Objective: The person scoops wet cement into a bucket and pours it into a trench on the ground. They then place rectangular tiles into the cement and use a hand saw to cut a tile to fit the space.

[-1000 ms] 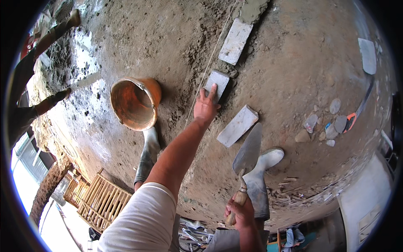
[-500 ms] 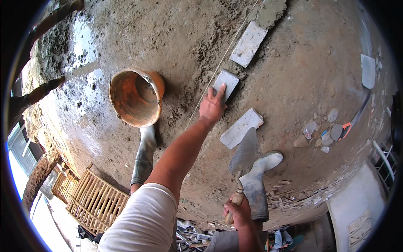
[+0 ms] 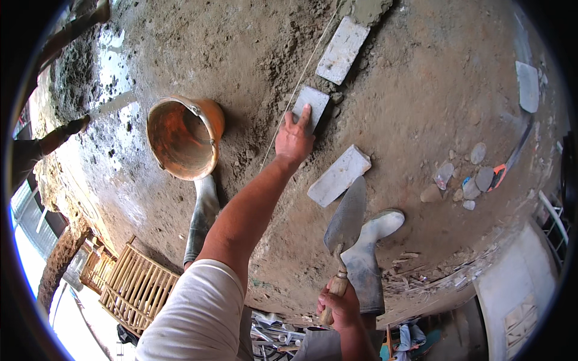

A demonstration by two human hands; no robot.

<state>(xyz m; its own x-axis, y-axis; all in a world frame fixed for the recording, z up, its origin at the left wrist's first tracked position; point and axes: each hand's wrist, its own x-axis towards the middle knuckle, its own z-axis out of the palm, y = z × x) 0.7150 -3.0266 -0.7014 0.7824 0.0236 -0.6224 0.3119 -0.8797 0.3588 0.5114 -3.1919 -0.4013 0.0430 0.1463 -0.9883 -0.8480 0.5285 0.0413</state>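
My left hand (image 3: 294, 142) rests on the near end of a grey block (image 3: 315, 100) lying on the ground, with two fingers stretched apart over its top. That block sits beside a taut string (image 3: 301, 80). Beyond it, a second pale block (image 3: 343, 50) lies in line, separated by a small gap. My right hand (image 3: 340, 305) is closed round the wooden handle of a trowel (image 3: 346, 216), its blade pointing away from me. Close to the blade tip lies a loose pale block (image 3: 339, 175), set at an angle.
An orange bucket (image 3: 215, 123) is tipped toward me, left of my hand. My boots (image 3: 362, 265) stand on the soil. Stones (image 3: 431, 193) and a handsaw (image 3: 498, 175) lie to the right. Wet mortar (image 3: 368, 9) is at the far end, a bamboo rack (image 3: 138, 283) lower left.
The view has shifted slightly, so the blocks and bucket appear further left and higher. My left hand stays on the same block; my right still holds the trowel.
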